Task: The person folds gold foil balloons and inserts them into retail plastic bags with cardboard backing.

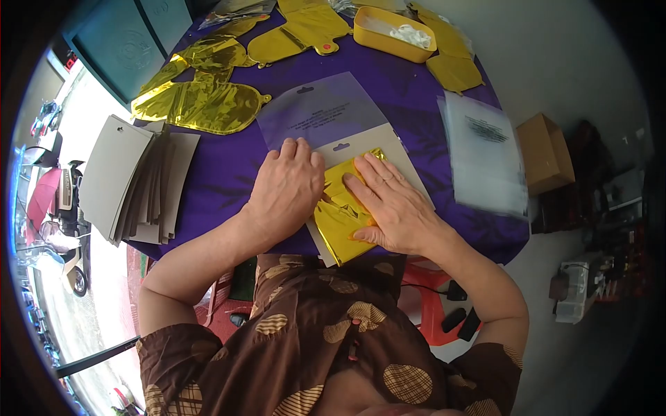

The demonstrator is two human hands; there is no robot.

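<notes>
A folded gold foil sheet (340,222) lies on a grey card (409,173) with a hang hole, near the table's front edge. My right hand (395,204) presses flat on the foil with its fingers spread. At the foil's left edge, my left hand (290,182) is closed, its fingers curled down over the card's side; what they grip, if anything, is hidden. Beyond the card a clear printed plastic bag (322,104) extends up the table, its lower part at the card and my left hand.
Grey cards (139,180) are stacked at the left. Gold foil balloons (201,107) lie at the back left. A yellow tub (392,35) with white material stands at the back. Clear bags (485,156) lie right, beside a cardboard box (546,152). Purple cloth (222,159) covers the table.
</notes>
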